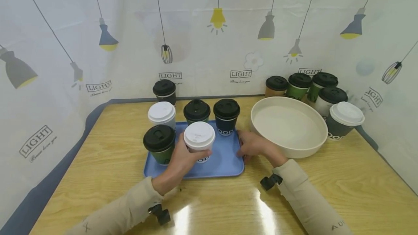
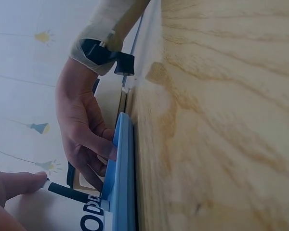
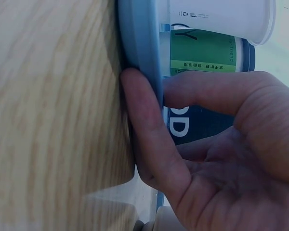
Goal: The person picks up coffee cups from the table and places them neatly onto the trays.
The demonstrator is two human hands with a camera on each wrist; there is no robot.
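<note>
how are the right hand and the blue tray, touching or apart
Touching: the right wrist view shows the right hand pinching the blue tray, its rim between the thumb and a finger.

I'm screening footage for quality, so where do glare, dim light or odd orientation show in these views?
Head view: two bright glare streaks on the near part of the table; left wrist view: dim overall, scene turned sideways; right wrist view: also sideways, with the right hand large up close.
</note>
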